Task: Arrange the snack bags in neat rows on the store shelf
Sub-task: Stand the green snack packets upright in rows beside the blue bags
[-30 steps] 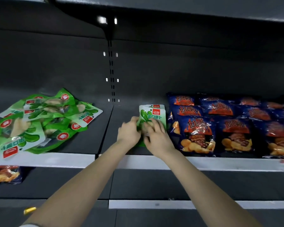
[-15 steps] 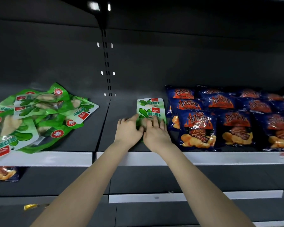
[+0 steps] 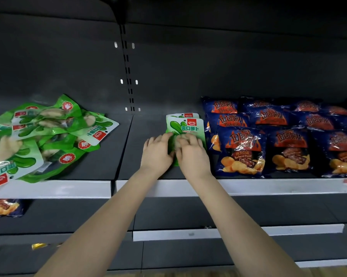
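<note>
the shelf [image 3: 128, 152] runs wide in front of me, its white front lip just under my wrists. on its right side the blue bags [image 3: 284, 140] already sit in rows; on its left the green pile [image 3: 38, 136] lies loose and skewed, well apart from my hands. between them is bare shelf, open room to the left of where i work. the green stack [image 3: 185, 124] stands there, its long axis running front to back, its right edge touching the blue bags. my left hand [image 3: 157, 153] and right hand [image 3: 192, 155] are both on its near end, palms down, fingers [image 3: 195, 139] spread flat and pressing, not clenched. both hands are equally near; the stack lies straight ahead of my fingertips. i judge the next bag must come from the pile, nearer my left hand.
</note>
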